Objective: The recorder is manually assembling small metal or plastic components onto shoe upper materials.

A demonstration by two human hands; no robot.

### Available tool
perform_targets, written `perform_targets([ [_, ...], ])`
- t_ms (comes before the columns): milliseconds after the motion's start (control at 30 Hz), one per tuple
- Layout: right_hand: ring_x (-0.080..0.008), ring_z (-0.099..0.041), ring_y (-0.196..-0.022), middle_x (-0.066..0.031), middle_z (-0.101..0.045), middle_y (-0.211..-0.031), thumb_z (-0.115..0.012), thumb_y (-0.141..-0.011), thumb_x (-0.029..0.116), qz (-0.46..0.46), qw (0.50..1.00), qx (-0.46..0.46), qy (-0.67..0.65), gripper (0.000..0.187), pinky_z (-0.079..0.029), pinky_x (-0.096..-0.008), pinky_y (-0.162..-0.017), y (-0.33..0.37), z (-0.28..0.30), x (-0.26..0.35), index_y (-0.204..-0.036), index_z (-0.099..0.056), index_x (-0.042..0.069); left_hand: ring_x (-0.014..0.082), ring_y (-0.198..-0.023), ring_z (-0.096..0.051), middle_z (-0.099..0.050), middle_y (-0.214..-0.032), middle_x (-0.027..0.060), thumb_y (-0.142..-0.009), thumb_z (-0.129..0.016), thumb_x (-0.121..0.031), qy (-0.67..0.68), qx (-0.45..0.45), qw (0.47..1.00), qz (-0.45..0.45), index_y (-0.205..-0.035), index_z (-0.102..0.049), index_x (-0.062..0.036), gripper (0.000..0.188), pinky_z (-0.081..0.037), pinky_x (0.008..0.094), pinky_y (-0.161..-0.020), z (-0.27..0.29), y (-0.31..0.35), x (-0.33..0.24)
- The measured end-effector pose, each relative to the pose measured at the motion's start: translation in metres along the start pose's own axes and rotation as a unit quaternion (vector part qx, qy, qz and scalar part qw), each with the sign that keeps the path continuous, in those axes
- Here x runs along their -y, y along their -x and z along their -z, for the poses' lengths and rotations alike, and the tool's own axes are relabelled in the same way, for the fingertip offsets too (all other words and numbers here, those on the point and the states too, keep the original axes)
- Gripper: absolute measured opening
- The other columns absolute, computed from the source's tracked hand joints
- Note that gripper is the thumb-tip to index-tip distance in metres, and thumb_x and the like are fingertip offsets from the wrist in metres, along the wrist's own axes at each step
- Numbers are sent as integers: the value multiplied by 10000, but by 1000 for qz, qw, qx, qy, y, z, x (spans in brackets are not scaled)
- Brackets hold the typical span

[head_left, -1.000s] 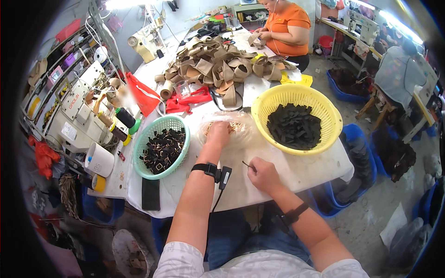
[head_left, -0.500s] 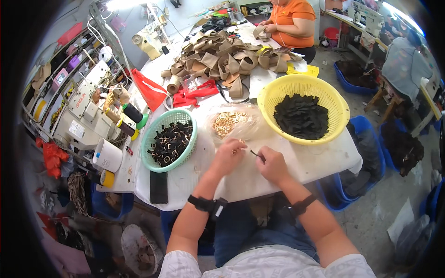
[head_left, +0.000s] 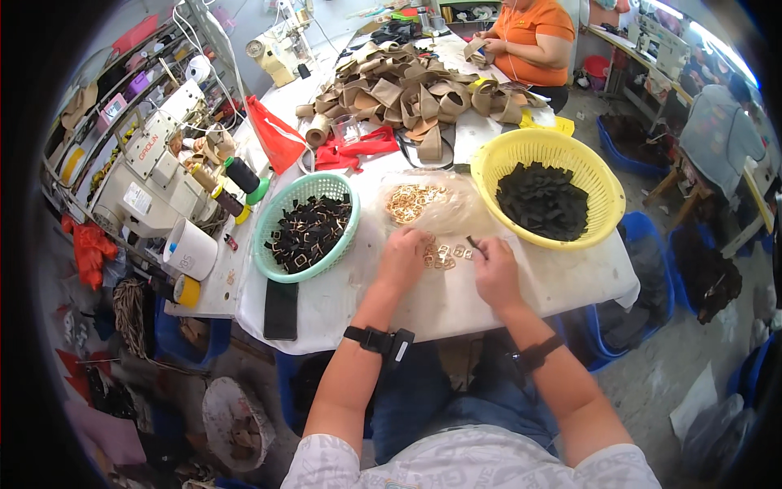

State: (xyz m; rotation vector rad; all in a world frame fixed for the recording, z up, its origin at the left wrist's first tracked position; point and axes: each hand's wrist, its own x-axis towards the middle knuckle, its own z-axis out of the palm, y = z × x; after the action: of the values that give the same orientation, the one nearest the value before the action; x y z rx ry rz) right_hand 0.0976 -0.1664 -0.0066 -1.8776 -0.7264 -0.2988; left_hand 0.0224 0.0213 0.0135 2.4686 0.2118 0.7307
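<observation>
Several gold buckles lie loose on the white-covered table between my two hands. At their left edge is my left hand, fingers drawn together; what is in them, if anything, is hidden. My right hand pinches a short black strip just right of the buckles. Beyond them a clear plastic bag holds more gold buckles. A yellow basket at the right contains black strips. To the left, a mint-green basket holds black strips fitted with gold buckles.
A black phone lies before the green basket. Thread cones, a white cup and a sewing machine stand left. Brown fabric pieces are heaped farther back, near a person in orange. Blue tubs sit on the floor right.
My hands have moved farther apart, and the loose buckles between them have come into sight. My right hand still pinches a black strip. The whole view has shifted slightly.
</observation>
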Motion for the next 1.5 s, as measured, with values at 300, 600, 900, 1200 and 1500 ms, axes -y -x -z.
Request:
perform_targets([
  [300,-337,-585,-870,-136,-615,-885,-650,-783,49,65,990,100,-79,142,-457,-412,-805,0,-1,1,-901,-572,32,219,-833,-633,-655,-896,125,-846,-589,10,124,45,991,25,-1049,-648,14,212,-511,309,-757,-6,1,27],
  [600,-369,-589,-837,-158,-625,-842,-587,-837,24,22,999,30,-16,72,-478,-440,-751,-4,-3,-1,-900,-556,11,152,-791,-625,-646,-906,97,-822,-655,-58,51,81,995,31,-1091,-634,19,281,-506,280,-723,-3,8,-3],
  [900,-148,-651,-787,-111,-689,-885,-598,-882,31,-116,964,16,-237,84,-498,-290,-690,-3,-3,-13,-943,-549,0,163,-794,-613,-638,-896,87,-818,-656,-47,167,-11,981,95,-969,-689,0,161,-492,271,-680,5,42,-5],
  [1200,-154,-677,-767,-105,-668,-812,-575,-893,21,-103,957,72,-262,46,-514,-273,-656,2,-6,-5,-910,-553,-16,124,-746,-582,-614,-870,73,-863,-623,-34,150,14,985,89,-979,-685,10,138,-465,252,-672,9,53,-18],
  [1500,-122,-616,-667,-73,-629,-738,-553,-901,10,-194,948,63,-243,29,-493,-257,-619,-4,6,0,-922,-552,-10,200,-728,-579,-594,-874,79,-804,-698,-91,96,1,994,54,-873,-666,-21,102,-449,300,-649,3,47,-20],
])
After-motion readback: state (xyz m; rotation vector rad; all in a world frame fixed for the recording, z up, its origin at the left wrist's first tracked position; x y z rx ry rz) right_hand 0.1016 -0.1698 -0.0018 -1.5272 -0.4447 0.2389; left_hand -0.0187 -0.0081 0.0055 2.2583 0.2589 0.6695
